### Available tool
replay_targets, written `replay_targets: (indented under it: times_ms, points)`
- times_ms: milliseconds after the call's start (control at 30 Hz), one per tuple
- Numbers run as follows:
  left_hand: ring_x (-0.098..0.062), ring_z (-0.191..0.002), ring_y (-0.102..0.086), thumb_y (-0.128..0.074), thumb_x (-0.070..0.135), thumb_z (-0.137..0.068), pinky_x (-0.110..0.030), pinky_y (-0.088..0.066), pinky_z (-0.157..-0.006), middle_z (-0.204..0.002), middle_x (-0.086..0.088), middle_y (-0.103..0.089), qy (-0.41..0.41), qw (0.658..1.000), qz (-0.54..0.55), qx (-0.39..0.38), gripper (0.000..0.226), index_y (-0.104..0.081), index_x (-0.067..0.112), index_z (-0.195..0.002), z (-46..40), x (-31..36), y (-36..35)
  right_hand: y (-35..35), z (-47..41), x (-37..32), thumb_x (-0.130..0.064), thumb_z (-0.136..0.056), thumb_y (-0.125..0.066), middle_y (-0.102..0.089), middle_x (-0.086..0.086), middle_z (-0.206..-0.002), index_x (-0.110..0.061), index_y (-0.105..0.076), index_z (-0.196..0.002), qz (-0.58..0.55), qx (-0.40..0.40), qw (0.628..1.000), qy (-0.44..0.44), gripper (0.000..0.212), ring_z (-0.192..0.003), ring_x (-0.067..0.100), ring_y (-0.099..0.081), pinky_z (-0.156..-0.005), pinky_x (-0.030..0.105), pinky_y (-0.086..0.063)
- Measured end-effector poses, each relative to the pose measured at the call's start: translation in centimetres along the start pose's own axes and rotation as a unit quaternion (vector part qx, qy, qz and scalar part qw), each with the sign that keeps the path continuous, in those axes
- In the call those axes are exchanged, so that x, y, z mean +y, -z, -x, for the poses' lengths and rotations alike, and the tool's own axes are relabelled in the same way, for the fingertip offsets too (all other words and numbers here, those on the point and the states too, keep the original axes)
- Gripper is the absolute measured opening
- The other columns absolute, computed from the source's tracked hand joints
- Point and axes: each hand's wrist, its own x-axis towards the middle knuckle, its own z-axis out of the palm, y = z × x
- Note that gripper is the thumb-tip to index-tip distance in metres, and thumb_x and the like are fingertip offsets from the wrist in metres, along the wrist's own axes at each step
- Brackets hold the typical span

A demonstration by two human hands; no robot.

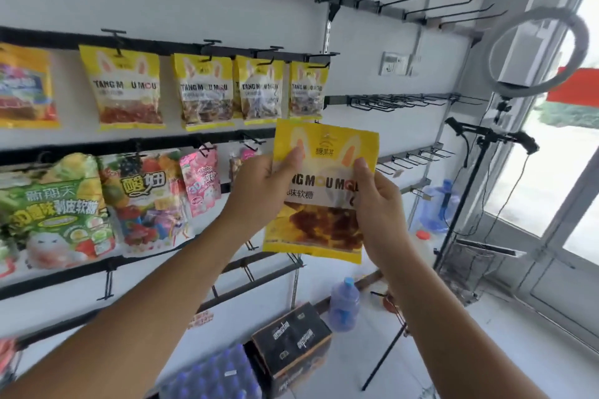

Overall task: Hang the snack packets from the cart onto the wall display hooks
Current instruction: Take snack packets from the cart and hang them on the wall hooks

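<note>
A yellow snack packet (324,152) with rabbit ears printed on it is held up in front of the wall display. My left hand (262,191) grips its left edge, thumb on the front. My right hand (377,204) grips its right edge the same way. The packet's top sits just below the rightmost of several matching yellow packets (306,89) hanging on a row of black hooks (319,58). The cart is out of view.
Green (55,210) and colourful (146,197) candy bags and a pink packet (201,183) hang on the lower left rail. Bare hooks (389,100) stick out to the right and above. Below stand a black carton (291,340), water jugs (343,304), bottle packs. A ring light (538,52) on a stand is at right.
</note>
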Motion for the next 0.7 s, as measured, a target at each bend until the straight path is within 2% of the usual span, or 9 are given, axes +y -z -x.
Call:
replay_targets:
  times_ms: [67,133,200,267,333,433,500,567,700]
  points:
    - [-0.044,-0.046,-0.046,-0.05,0.061,-0.093,-0.036,-0.03,-0.051,-0.054,-0.03,-0.044,0.013,1.0,0.006,0.023,0.079,-0.043,-0.012,-0.067,-1.5,0.6,-2.0,1.4,-2.8,0.2,-0.041,-0.103,-0.047,-0.074,-0.002,-0.072,-0.006,-0.07,-0.091,-0.011,-0.015,1.0,0.016,0.043,-0.067,0.01,-0.07,-0.06,0.023,-0.053]
    - [-0.027,-0.041,-0.034,-0.05,0.05,-0.097,-0.03,-0.028,-0.052,-0.049,-0.016,-0.033,0.021,0.998,-0.004,0.052,0.063,-0.042,0.004,-0.055,-2.9,0.5,-3.9,2.2,-5.1,0.5,-0.039,-0.103,-0.048,-0.075,-0.003,-0.079,-0.016,-0.068,-0.092,-0.028,-0.036,0.998,0.031,0.033,-0.077,0.012,-0.073,-0.07,0.029,-0.057]
    - [-0.018,-0.042,-0.045,-0.05,0.047,-0.098,-0.029,-0.039,-0.05,-0.047,-0.002,-0.045,0.031,0.996,-0.016,0.077,0.049,-0.056,0.025,-0.055,-4.1,0.3,-5.6,2.7,-7.1,1.0,-0.038,-0.103,-0.048,-0.075,-0.004,-0.086,-0.023,-0.067,-0.092,-0.029,-0.044,0.998,0.046,0.027,-0.086,0.015,-0.073,-0.079,0.037,-0.057]
    - [-0.026,-0.064,-0.066,-0.052,0.051,-0.096,-0.043,-0.056,-0.066,-0.069,-0.005,-0.069,0.034,0.994,-0.008,0.107,0.031,-0.069,0.037,-0.075,-5.5,0.3,-7.1,3.2,-9.0,1.3,-0.037,-0.103,-0.047,-0.074,-0.007,-0.084,-0.023,-0.067,-0.091,-0.022,-0.046,0.997,0.053,0.027,-0.086,0.012,-0.072,-0.078,0.032,-0.055]
    - [-0.038,-0.079,-0.068,-0.052,0.054,-0.095,-0.055,-0.057,-0.076,-0.086,-0.017,-0.071,0.031,0.993,0.006,0.116,0.026,-0.071,0.042,-0.083,-7.2,-0.1,-8.2,3.9,-11.0,1.4,-0.039,-0.104,-0.046,-0.074,-0.007,-0.081,-0.023,-0.067,-0.09,-0.012,-0.051,0.997,0.055,0.03,-0.083,0.01,-0.072,-0.075,0.029,-0.055]
    - [-0.045,-0.084,-0.066,-0.053,0.064,-0.09,-0.059,-0.056,-0.078,-0.091,-0.03,-0.066,0.041,0.994,0.017,0.099,0.037,-0.074,0.032,-0.089,-10.4,-1.1,-9.5,5.0,-14.4,1.7,-0.042,-0.103,-0.045,-0.074,-0.002,-0.078,-0.02,-0.067,-0.086,0.002,-0.06,0.997,0.043,0.036,-0.078,0.014,-0.073,-0.074,0.035,-0.058]
    - [-0.048,-0.083,-0.065,-0.051,0.066,-0.084,-0.049,-0.057,-0.074,-0.091,-0.036,-0.062,0.05,0.995,0.017,0.09,0.052,-0.073,0.019,-0.091,-12.7,-2.0,-10.0,5.2,-17.1,2.0,-0.043,-0.103,-0.046,-0.075,0.002,-0.077,-0.016,-0.067,-0.084,0.02,-0.057,0.997,0.041,0.038,-0.075,0.015,-0.073,-0.073,0.037,-0.058]
    - [-0.043,-0.08,-0.067,-0.048,0.063,-0.086,-0.039,-0.056,-0.068,-0.09,-0.033,-0.065,0.049,0.995,0.009,0.091,0.053,-0.071,0.015,-0.09,-15.1,-2.9,-10.3,5.0,-20.0,2.4,-0.042,-0.102,-0.047,-0.075,0.005,-0.077,-0.014,-0.067,-0.084,0.033,-0.054,0.997,0.053,0.039,-0.075,0.017,-0.073,-0.072,0.038,-0.057]
    - [-0.042,-0.084,-0.069,-0.053,0.053,-0.094,-0.052,-0.06,-0.071,-0.097,-0.031,-0.066,0.042,0.993,0.025,0.103,0.041,-0.071,0.016,-0.092,-20.6,-4.4,-10.2,3.4,-25.8,3.0,-0.037,-0.102,-0.049,-0.075,-0.002,-0.08,-0.019,-0.067,-0.09,0.036,-0.061,0.995,0.073,0.029,-0.078,0.015,-0.072,-0.071,0.038,-0.058]
